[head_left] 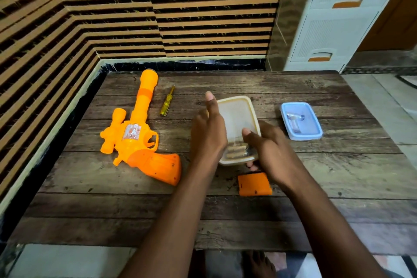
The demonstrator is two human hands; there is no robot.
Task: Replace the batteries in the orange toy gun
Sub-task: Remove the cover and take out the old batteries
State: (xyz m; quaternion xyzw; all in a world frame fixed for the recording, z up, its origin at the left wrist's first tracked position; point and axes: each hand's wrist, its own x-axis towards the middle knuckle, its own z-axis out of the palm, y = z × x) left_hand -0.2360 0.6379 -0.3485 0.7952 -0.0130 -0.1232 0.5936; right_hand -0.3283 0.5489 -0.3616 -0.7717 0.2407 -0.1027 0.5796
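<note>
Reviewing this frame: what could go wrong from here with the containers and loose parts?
1. The right hand grips the cream container tilted, so the batteries gathered at its low end might spill.
2. The orange battery cover lies loose just under that hand and could get knocked.
3. The blue container also holds batteries; old and new could get mixed.

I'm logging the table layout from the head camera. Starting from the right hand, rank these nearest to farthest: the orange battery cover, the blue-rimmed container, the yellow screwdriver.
From the right hand:
1. Flat orange plastic battery cover, just below the hand, at the near edge.
2. Blue-rimmed clear plastic container, off to the right.
3. Yellow translucent-handled screwdriver, far left, beside the gun's barrel.
</note>
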